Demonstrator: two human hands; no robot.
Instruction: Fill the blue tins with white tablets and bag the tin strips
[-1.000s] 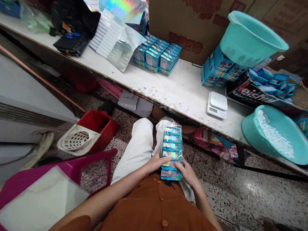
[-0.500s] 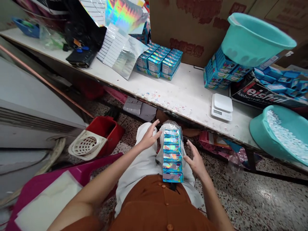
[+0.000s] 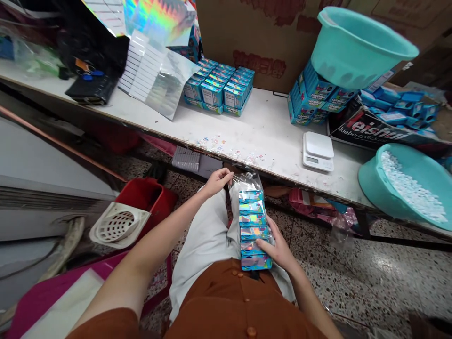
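Observation:
A clear plastic bag (image 3: 250, 181) with a row of small blue candy boxes (image 3: 251, 220) in it lies along my thigh. My left hand (image 3: 218, 181) pinches the far left corner of the bag, thumb and fingers closed on the film. On the near right side, my right hand (image 3: 277, 245) grips the row of boxes through the bag. Its thumb rests over the top of the boxes, and its fingers curl along their side, partly hidden. The bag's far end is loose and crumpled beyond the last box.
On the white table (image 3: 261, 127) stand stacked candy boxes (image 3: 219, 87), a digital scale (image 3: 318, 151), a tub of white pieces (image 3: 374, 181) and another turquoise tub (image 3: 360, 52). A red mop bucket (image 3: 155, 197) stands on the floor at left, beside a magenta chair (image 3: 45, 296).
My left hand has moved to the bag's far corner and closed on it. My right hand, apart from the boxes before, has come in from the right and taken hold of them.

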